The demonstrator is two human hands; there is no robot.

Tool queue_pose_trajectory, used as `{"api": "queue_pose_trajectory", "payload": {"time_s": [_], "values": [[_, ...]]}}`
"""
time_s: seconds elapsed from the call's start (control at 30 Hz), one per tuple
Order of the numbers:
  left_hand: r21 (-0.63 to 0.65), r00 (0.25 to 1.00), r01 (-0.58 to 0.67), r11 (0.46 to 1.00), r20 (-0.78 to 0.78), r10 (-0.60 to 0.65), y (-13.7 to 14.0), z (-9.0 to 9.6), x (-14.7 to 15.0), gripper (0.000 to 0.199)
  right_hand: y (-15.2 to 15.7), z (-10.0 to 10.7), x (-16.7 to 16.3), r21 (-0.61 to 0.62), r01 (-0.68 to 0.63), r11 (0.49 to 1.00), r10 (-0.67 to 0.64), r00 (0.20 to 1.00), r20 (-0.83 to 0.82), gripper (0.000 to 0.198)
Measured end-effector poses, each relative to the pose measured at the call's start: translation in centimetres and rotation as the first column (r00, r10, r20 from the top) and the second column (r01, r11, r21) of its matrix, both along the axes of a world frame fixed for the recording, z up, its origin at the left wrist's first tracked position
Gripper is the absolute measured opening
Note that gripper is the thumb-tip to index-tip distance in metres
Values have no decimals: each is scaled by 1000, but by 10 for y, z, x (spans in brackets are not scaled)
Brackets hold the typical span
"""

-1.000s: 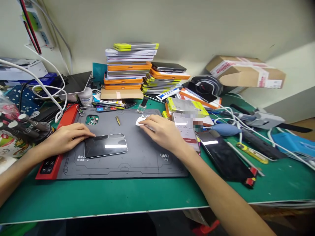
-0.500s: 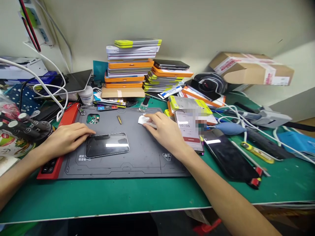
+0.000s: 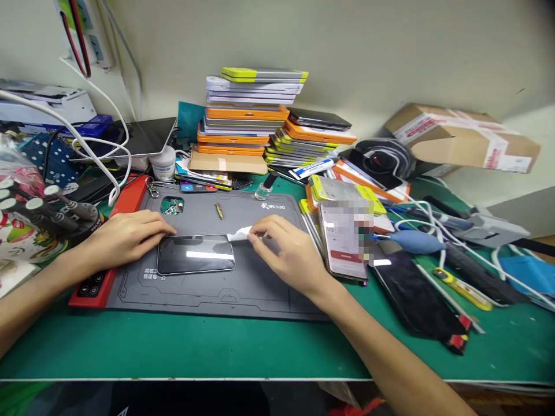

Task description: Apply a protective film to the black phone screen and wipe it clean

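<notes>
A black-screened smartphone (image 3: 196, 263) lies face up on a grey work mat (image 3: 260, 294), light glinting off its glass. At the phone's upper left corner, my left hand (image 3: 132, 237) holds it by the edge with fingers and thumb close together. My right hand (image 3: 290, 248) pinches a small white wipe (image 3: 240, 234) between thumb and fingers. The wipe's free end reaches the phone's upper right corner. Behind the phone lie a small brass-coloured piece (image 3: 219, 211) and a small glass bottle with a black cap (image 3: 265, 188).
Stacked orange, yellow and white cases (image 3: 243, 124) stand at the back. Right of the mat are a phone with a lit screen (image 3: 342, 237), a dark phone (image 3: 416, 294), a blue blower bulb (image 3: 416, 242) and a yellow cutter (image 3: 462, 288). Screwdrivers (image 3: 47, 208) stand at left.
My right hand has brought the white wipe left and down, from beside the bottle to the phone's right corner. My left hand stays at the phone's left corner. The view has shifted slightly.
</notes>
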State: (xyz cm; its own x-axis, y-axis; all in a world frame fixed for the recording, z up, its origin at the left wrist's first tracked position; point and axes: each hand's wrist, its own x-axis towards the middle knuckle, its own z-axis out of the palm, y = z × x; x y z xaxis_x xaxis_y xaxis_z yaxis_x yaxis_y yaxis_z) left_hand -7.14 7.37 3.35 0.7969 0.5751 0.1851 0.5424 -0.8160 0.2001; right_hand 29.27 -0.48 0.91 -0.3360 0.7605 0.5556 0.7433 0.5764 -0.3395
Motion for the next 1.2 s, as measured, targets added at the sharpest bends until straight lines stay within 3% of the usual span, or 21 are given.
{"api": "queue_pose_trajectory", "payload": {"time_s": [0.23,0.5,1.03,1.2], "values": [[34,1000,9,999,3,-9,-2,-3,-1,36,-13,-4,-16,119,-194,974,165,961,221,13],[59,1000,26,998,7,-26,-2,-5,0,39,-10,-9,-16,23,-229,973,223,963,150,23],[13,1000,12,1000,11,-12,-1,-7,0,38,-12,-7,-19,35,-246,969,237,957,169,29],[-4,1000,1,1000,23,-1,-1,-6,1,38,-13,-7,-21,-47,-253,966,257,952,164,32]]}}
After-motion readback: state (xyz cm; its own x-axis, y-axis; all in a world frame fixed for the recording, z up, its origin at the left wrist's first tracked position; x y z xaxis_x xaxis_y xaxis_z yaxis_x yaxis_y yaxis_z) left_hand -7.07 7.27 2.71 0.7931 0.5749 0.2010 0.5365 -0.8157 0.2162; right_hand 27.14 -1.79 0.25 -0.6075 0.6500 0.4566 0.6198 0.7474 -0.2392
